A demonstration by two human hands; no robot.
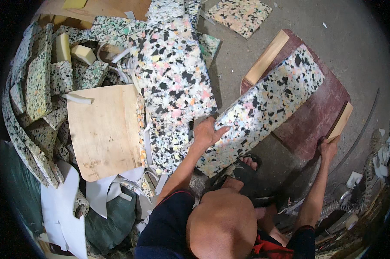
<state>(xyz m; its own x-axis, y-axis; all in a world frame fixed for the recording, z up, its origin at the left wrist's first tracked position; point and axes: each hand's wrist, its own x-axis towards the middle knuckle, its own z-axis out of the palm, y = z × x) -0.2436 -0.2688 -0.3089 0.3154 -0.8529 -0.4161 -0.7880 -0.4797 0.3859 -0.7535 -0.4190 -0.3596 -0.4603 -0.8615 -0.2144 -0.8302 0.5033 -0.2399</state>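
dark board (316,116) partly hidden under foam slab (264,108), right fingers (329,144) tucked behind its corner

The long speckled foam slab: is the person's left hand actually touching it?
Touching. The head view shows the left hand pressed on the near edge of the speckled foam slab, fingers lying over its surface, with no gap.

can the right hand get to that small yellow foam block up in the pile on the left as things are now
Probably not. The right hand grips the dark red board far right; the yellow foam block lies far left, beyond the left hand and speckled foam slab.
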